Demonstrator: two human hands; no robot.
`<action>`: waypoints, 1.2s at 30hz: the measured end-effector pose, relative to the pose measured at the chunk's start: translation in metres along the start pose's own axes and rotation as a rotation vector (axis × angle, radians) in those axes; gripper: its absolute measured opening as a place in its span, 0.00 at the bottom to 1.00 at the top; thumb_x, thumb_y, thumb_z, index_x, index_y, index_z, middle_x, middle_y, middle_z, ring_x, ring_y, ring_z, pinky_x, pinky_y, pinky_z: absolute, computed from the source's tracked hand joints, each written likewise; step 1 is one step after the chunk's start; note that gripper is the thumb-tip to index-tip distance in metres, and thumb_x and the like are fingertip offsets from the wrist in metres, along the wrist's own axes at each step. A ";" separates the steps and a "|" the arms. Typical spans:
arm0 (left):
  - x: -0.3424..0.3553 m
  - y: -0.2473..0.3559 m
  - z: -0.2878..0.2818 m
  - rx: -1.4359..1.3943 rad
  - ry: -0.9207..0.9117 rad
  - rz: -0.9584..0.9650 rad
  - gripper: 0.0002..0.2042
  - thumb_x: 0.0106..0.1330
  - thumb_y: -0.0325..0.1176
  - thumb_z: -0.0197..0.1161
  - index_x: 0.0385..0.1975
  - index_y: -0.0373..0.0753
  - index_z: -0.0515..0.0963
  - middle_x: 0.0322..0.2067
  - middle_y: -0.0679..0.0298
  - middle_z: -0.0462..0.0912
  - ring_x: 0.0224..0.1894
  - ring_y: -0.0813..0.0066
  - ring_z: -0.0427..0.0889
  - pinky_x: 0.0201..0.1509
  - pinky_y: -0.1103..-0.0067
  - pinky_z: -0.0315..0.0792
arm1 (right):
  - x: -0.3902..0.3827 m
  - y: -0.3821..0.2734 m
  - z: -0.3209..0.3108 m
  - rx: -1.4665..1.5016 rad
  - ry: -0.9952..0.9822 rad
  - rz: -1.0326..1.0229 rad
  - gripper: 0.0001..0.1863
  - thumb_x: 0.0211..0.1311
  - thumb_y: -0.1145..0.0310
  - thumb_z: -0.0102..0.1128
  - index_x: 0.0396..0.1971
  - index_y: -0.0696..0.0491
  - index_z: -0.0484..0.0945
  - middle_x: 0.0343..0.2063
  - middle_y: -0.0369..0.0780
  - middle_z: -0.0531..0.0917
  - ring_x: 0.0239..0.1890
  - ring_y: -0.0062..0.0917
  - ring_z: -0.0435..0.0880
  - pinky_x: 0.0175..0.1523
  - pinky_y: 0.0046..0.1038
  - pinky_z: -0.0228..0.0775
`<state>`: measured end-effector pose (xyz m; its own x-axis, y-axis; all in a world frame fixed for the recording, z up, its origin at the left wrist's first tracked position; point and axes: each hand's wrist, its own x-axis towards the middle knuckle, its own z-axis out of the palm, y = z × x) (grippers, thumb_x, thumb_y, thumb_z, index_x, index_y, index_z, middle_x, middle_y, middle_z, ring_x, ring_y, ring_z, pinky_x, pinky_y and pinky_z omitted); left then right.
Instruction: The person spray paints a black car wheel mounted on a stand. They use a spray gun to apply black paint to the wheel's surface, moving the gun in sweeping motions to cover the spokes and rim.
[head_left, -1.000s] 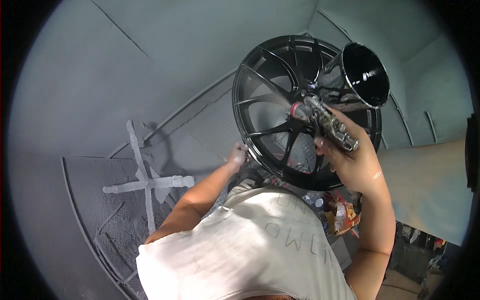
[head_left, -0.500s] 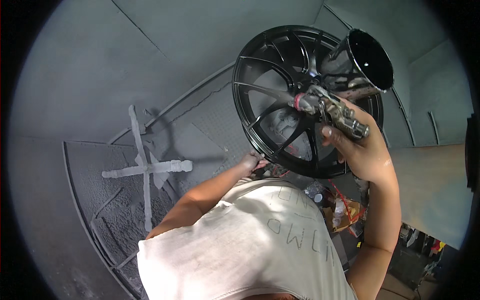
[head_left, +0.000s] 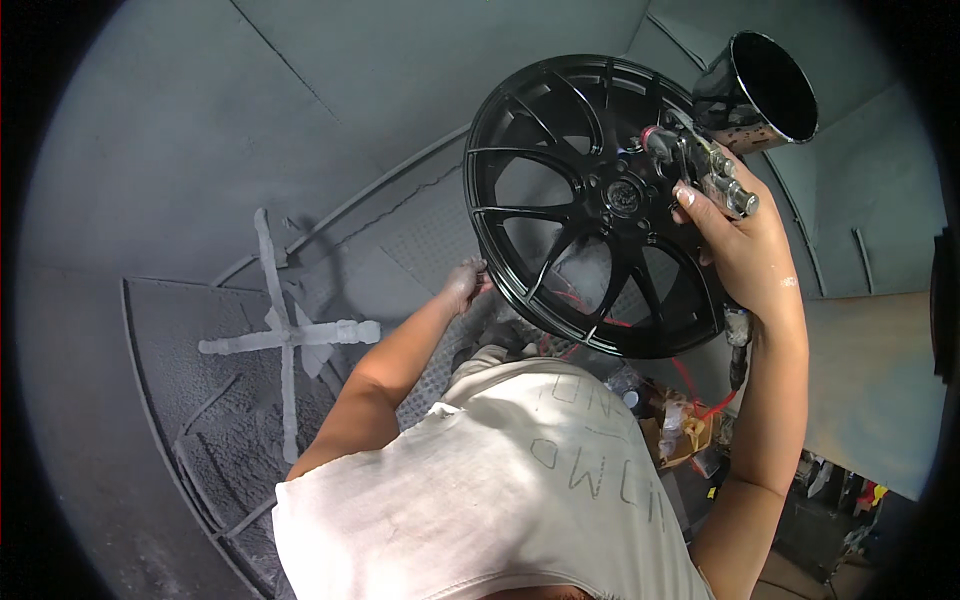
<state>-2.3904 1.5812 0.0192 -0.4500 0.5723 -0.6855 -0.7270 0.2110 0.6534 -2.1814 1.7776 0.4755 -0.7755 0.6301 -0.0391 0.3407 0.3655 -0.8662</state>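
My right hand [head_left: 745, 230] grips a metal spray gun [head_left: 705, 160] with a red ring near its nozzle and a large paint-streaked cup [head_left: 760, 90] on top. The gun is over the upper right of a glossy black multi-spoke wheel [head_left: 543, 220], covering part of it. A hose fitting [head_left: 738, 330] hangs below my wrist, joined to a red hose [head_left: 685, 375]. My left hand [head_left: 464, 284], dusted with grey paint, holds the wheel's lower-left rim; its fingertips are partly hidden.
Grey overspray-coated walls [head_left: 330, 60] surround me. A paint-crusted cross-shaped frame [head_left: 285, 340] stands at the left beside a coated panel. Low at the right lie a cardboard box [head_left: 680, 440] with clutter and a dark rack of tools [head_left: 830, 500]. A pale panel [head_left: 860, 370] is at the right.
The gun has moved up and to the right, uncovering the wheel's hub. The mist at the nozzle no longer shows. My left hand and the wheel's lower edge have shifted upward.
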 end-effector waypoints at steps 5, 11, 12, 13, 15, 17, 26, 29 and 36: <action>-0.014 0.001 0.016 0.120 -0.006 -0.009 0.04 0.77 0.32 0.49 0.40 0.44 0.70 0.33 0.68 0.81 0.29 0.80 0.80 0.28 0.83 0.76 | -0.006 0.005 0.005 0.051 -0.090 0.010 0.24 0.66 0.71 0.63 0.62 0.53 0.74 0.27 0.31 0.79 0.26 0.11 0.74 0.26 0.17 0.67; -0.012 -0.038 0.010 0.066 -0.056 -0.017 0.04 0.78 0.33 0.48 0.38 0.45 0.68 0.31 0.69 0.79 0.27 0.81 0.78 0.27 0.84 0.75 | -0.019 -0.008 0.010 0.141 -0.281 0.035 0.25 0.64 0.73 0.65 0.61 0.57 0.73 0.31 0.34 0.81 0.29 0.14 0.79 0.27 0.16 0.70; -0.014 -0.041 0.012 0.082 -0.036 -0.036 0.05 0.78 0.33 0.48 0.37 0.45 0.68 0.31 0.70 0.79 0.27 0.81 0.78 0.27 0.84 0.76 | -0.017 -0.009 0.014 0.147 -0.265 0.031 0.26 0.64 0.74 0.64 0.62 0.56 0.72 0.30 0.33 0.81 0.29 0.13 0.78 0.31 0.17 0.72; -0.017 -0.044 0.015 0.097 -0.015 -0.054 0.05 0.78 0.33 0.48 0.37 0.45 0.67 0.31 0.70 0.79 0.27 0.81 0.77 0.28 0.84 0.76 | -0.015 -0.008 0.017 0.153 -0.249 0.027 0.26 0.64 0.76 0.64 0.62 0.55 0.72 0.30 0.32 0.81 0.29 0.12 0.76 0.35 0.19 0.73; -0.022 -0.051 0.022 0.064 0.004 -0.083 0.05 0.78 0.33 0.47 0.38 0.45 0.68 0.32 0.69 0.79 0.28 0.81 0.78 0.28 0.84 0.77 | -0.009 -0.002 0.022 0.074 -0.197 -0.080 0.25 0.64 0.76 0.63 0.62 0.56 0.73 0.30 0.33 0.81 0.29 0.13 0.76 0.37 0.19 0.74; -0.029 -0.057 0.028 0.039 0.000 -0.104 0.04 0.78 0.33 0.47 0.40 0.44 0.69 0.34 0.68 0.80 0.29 0.81 0.79 0.29 0.84 0.77 | -0.003 0.000 0.021 0.043 -0.173 -0.118 0.25 0.64 0.77 0.63 0.61 0.56 0.73 0.30 0.33 0.81 0.29 0.14 0.77 0.38 0.20 0.73; -0.051 -0.064 0.026 0.504 -0.268 -0.276 0.08 0.75 0.33 0.53 0.46 0.40 0.77 0.41 0.64 0.84 0.38 0.77 0.84 0.40 0.79 0.79 | 0.016 0.002 0.009 -0.017 -0.045 -0.004 0.21 0.66 0.72 0.61 0.59 0.56 0.75 0.26 0.32 0.79 0.26 0.14 0.76 0.29 0.20 0.70; -0.044 -0.064 0.017 0.471 -0.278 -0.309 0.08 0.73 0.33 0.55 0.47 0.40 0.77 0.38 0.65 0.84 0.36 0.77 0.83 0.37 0.81 0.79 | 0.024 0.012 0.002 -0.040 0.052 -0.033 0.20 0.66 0.72 0.61 0.58 0.55 0.76 0.27 0.32 0.80 0.27 0.13 0.76 0.31 0.19 0.69; 0.009 -0.015 -0.003 0.215 0.006 -0.011 0.07 0.75 0.32 0.49 0.40 0.41 0.74 0.30 0.67 0.81 0.28 0.79 0.78 0.27 0.84 0.75 | 0.007 -0.007 0.007 -0.016 -0.067 -0.006 0.24 0.65 0.75 0.63 0.60 0.59 0.73 0.28 0.32 0.80 0.28 0.14 0.76 0.35 0.19 0.70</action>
<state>-2.3854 1.5810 0.0018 -0.4460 0.5649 -0.6942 -0.6046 0.3818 0.6991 -2.1931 1.7741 0.4780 -0.8109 0.5812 -0.0679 0.3443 0.3801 -0.8585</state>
